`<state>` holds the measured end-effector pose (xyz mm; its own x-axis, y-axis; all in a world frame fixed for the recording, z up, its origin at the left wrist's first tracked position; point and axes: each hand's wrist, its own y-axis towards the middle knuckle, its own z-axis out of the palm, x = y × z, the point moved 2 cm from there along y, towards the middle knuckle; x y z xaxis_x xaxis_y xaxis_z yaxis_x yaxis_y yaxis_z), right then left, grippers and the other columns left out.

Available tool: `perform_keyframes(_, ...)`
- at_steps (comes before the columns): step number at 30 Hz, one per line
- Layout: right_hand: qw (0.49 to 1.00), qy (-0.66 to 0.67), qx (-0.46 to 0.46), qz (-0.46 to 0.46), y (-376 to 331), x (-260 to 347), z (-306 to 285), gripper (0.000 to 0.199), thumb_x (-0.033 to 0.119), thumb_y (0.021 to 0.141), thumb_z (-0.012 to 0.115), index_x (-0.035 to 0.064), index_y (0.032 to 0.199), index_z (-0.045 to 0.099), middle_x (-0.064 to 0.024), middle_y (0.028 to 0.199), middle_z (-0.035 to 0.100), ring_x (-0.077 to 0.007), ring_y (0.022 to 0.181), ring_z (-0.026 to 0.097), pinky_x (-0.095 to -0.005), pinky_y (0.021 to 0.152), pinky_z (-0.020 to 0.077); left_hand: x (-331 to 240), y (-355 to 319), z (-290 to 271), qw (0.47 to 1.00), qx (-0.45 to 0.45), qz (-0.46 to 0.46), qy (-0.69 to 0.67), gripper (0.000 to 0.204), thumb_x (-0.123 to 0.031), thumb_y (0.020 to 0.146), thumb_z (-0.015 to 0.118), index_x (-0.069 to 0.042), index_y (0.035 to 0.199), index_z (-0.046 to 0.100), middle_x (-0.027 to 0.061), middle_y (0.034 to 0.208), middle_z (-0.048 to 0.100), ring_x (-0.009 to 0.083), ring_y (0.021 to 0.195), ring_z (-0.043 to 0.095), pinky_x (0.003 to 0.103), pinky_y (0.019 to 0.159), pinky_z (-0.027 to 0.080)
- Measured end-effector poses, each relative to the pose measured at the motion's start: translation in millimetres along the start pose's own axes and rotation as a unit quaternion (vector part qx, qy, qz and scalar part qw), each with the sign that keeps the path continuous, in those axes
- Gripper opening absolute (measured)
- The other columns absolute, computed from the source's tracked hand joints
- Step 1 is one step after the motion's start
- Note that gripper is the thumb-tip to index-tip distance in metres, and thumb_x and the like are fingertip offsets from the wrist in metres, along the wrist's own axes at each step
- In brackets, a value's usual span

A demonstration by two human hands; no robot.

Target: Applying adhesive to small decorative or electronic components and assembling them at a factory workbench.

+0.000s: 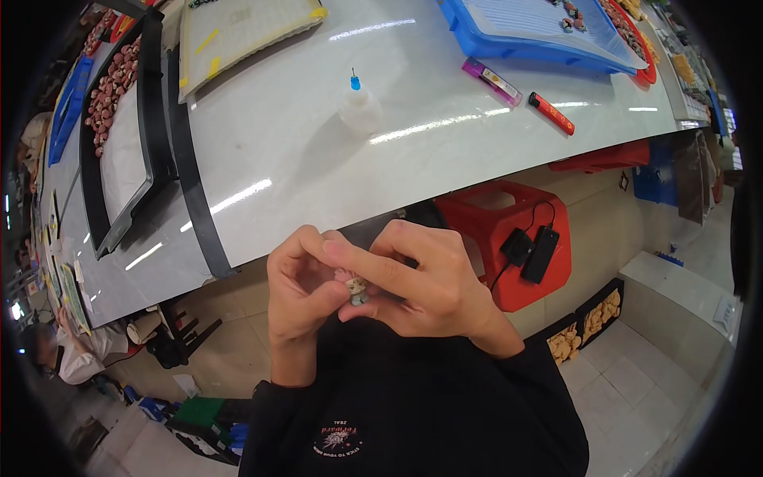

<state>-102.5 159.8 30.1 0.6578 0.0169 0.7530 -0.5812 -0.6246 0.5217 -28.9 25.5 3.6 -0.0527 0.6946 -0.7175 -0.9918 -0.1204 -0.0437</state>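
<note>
Pinching small figurine point(358, 291) — left fingers point(327, 298), right fingers point(383, 273) — beside table edge point(413, 195), bottle point(361, 111) well apart.

Red stool point(509, 219), tiled floor point(632, 389), perhaps a lamp point(17, 308)

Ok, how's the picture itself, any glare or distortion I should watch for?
Head view: bright glare streaks cross the white table; head view: a soft shadow falls left of the bottle; head view: fisheye bends the black tray near the dark rim; head view: the small figurine is partly covered by fingers, its fine detail hard to read.
</note>
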Motion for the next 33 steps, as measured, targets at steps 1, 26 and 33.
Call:
perform_keyframes(1, 1.0, -0.012, 0.003, 0.005, -1, 1, 1, 0.052, 0.03, 0.065, 0.077, 0.0064, 0.11, 0.065, -0.0014, 0.065, 0.048, -0.0122, 0.051, 0.046, -0.024, 0.042, 0.0353, 0, 0, -1, 1.0, -0.001, -0.001, 0.0, 0.019, -0.001, 0.076, 0.067, -0.002, 0.084, 0.05, 0.0105, 0.082, 0.058, 0.0161, 0.074, 0.06, 0.028, 0.067, 0.05)
perform_keyframes(26, 1.0, 0.006, 0.005, 0.025, -17, -18, 1, 0.041, 0.019, 0.071, 0.074, 0.0038, 0.106, 0.06, -0.0042, 0.067, 0.048, -0.0203, 0.054, 0.05, -0.0291, 0.048, 0.039, 19, -1, -13, 0.995, -0.029, -0.059, 0.071, 0.025, -0.013, 0.083, 0.068, -0.006, 0.082, 0.044, 0.0087, 0.087, 0.053, 0.0156, 0.077, 0.056, 0.025, 0.068, 0.047)
perform_keyframes(33, 0.896, 0.248, -0.229, 0.288, 6, -51, -57, 0.038, -0.001, 0.081, 0.061, 0.0018, 0.118, 0.056, -0.0005, 0.083, 0.057, -0.0052, 0.06, 0.049, -0.021, 0.053, 0.0414, -3, 9, -21, 0.975, -0.003, -0.048, 0.217, 0.011, -0.008, 0.093, 0.049, 0.002, 0.096, 0.051, 0.0209, 0.103, 0.06, 0.0233, 0.086, 0.063, 0.033, 0.078, 0.052)
